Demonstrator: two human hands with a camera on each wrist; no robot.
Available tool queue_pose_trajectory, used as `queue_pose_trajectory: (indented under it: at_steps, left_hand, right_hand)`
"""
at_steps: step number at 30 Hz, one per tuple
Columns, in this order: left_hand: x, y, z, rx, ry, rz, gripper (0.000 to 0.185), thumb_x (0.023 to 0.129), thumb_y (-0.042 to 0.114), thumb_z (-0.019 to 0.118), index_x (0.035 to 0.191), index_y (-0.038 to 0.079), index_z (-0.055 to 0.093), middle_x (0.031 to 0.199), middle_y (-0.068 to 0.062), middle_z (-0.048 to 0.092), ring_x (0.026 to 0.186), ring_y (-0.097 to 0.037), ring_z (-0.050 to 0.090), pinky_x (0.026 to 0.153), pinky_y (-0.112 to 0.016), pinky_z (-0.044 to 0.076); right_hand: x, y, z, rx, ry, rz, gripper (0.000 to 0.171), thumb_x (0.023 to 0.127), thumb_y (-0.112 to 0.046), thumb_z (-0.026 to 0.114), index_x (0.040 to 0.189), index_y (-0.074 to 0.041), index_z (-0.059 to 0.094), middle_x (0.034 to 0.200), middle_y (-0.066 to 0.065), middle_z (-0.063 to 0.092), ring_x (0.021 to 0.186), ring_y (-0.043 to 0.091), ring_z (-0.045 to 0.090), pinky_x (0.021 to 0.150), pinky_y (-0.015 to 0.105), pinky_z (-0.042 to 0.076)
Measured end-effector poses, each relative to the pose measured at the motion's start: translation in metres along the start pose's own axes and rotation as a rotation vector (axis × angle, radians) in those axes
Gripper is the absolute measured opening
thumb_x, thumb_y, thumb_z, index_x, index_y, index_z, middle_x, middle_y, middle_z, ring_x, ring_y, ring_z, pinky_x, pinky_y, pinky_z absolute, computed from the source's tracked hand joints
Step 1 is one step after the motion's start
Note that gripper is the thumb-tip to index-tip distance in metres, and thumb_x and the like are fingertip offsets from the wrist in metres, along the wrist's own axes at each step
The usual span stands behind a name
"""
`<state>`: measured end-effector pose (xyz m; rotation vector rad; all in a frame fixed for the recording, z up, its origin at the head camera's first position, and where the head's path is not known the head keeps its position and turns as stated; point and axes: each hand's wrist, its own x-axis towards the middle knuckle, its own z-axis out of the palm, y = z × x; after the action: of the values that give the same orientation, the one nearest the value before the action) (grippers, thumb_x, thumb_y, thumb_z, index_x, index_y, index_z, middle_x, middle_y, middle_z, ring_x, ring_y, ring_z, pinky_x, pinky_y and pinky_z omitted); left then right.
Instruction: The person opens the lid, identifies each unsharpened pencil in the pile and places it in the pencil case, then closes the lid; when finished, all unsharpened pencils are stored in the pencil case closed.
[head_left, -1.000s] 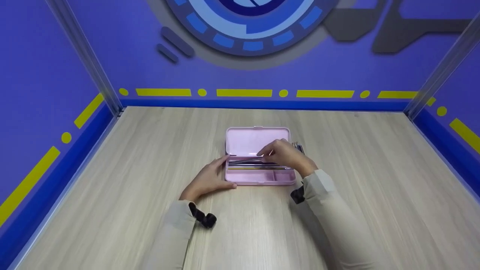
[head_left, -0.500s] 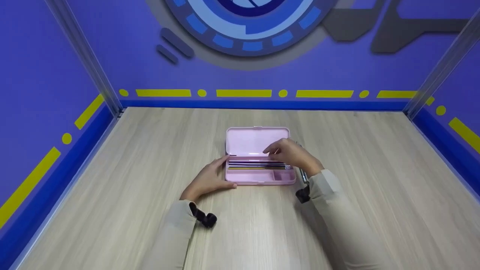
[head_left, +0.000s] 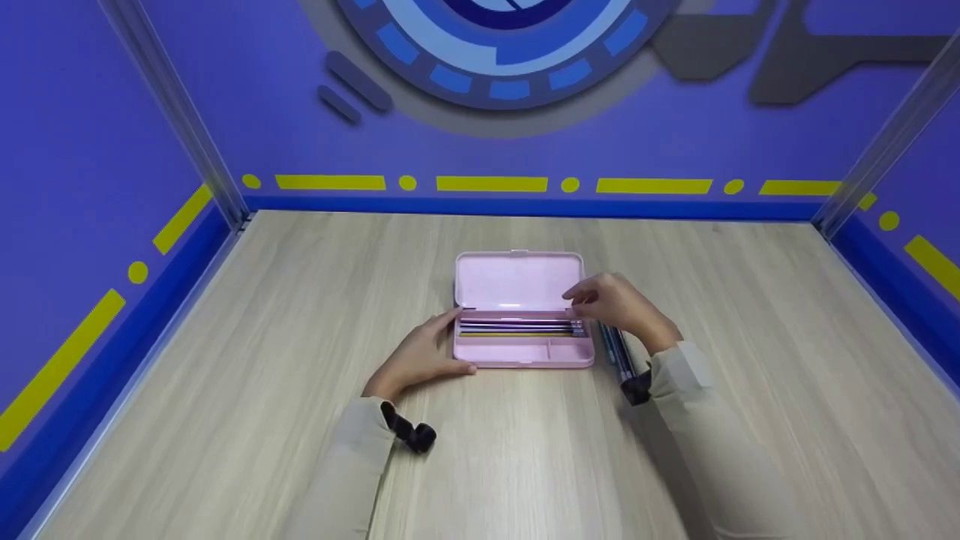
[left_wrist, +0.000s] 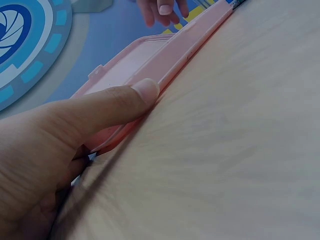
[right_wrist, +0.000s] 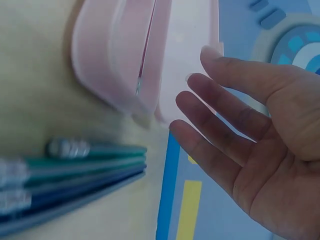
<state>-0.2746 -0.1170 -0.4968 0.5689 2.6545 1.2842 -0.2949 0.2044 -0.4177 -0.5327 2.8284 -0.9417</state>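
Observation:
A pink pencil case [head_left: 499, 351] lies with its lid [head_left: 517, 279] folded back. Several pencils [head_left: 517, 328], purple and yellow among them, lie side by side in its long rear compartment. My left hand [head_left: 416, 356] grips the case's left end, and the thumb [left_wrist: 145, 92] presses on the front wall in the left wrist view. Over the case's right end hovers my right hand [head_left: 619, 304]. Its fingers are loosely bent with nothing between them, as the right wrist view shows. Green and blue pencils [right_wrist: 75, 175] lie below it, beside the case.
The case's front compartments [head_left: 571, 349] are split by a small divider. A pale wood tabletop [head_left: 337, 262] reaches back to blue-purple panels [head_left: 487, 157] with yellow markings, which close in the back and both sides.
My right hand has let go of a pencil, which now lies flat with the others in the case. That hand has moved right, uncovering the pencils beside the case. My left hand stays put.

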Motion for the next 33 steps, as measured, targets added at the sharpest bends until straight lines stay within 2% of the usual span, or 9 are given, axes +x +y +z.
queue_pose_trajectory:
  at_steps: [7,13,22,33]
  left_hand:
    - [0.000,0.000,0.001,-0.016,-0.004,0.002,0.103,0.065,0.040,0.088,0.150,0.017,0.035,0.152,-0.014,0.038,0.142,-0.030,0.032,0.119,-0.045,0.024]
    - [-0.001,0.001,0.001,-0.011,-0.008,0.002,0.103,0.065,0.040,0.087,0.150,0.017,0.035,0.152,-0.016,0.038,0.142,-0.031,0.032,0.119,-0.045,0.024]
    - [0.000,0.000,0.000,-0.011,-0.005,-0.004,0.104,0.064,0.041,0.088,0.150,0.018,0.034,0.152,-0.013,0.037,0.143,-0.030,0.031,0.119,-0.045,0.024]
    - [0.000,0.000,0.001,-0.002,0.002,-0.004,0.103,0.064,0.040,0.088,0.150,0.018,0.035,0.151,-0.015,0.039,0.141,-0.031,0.033,0.118,-0.046,0.025]
  right_hand:
    - [-0.006,0.015,-0.007,-0.025,0.038,0.045,0.027,0.087,0.000,0.065,0.113,0.004,0.068,0.105,0.020,0.070,0.089,0.026,0.066,0.082,0.043,0.058]
    - [-0.010,0.026,-0.011,-0.025,0.069,0.093,0.032,0.085,-0.005,0.071,0.116,0.003,0.068,0.103,0.020,0.070,0.087,0.025,0.063,0.079,0.042,0.057]
    - [-0.019,0.039,-0.012,-0.003,0.018,0.196,0.034,0.088,-0.005,0.066,0.122,0.002,0.065,0.108,0.020,0.067,0.093,0.028,0.062,0.088,0.046,0.054]
    - [-0.023,0.047,-0.016,0.022,-0.082,0.319,0.046,0.089,-0.013,0.066,0.132,-0.001,0.056,0.118,0.021,0.063,0.099,0.028,0.060,0.091,0.048,0.050]
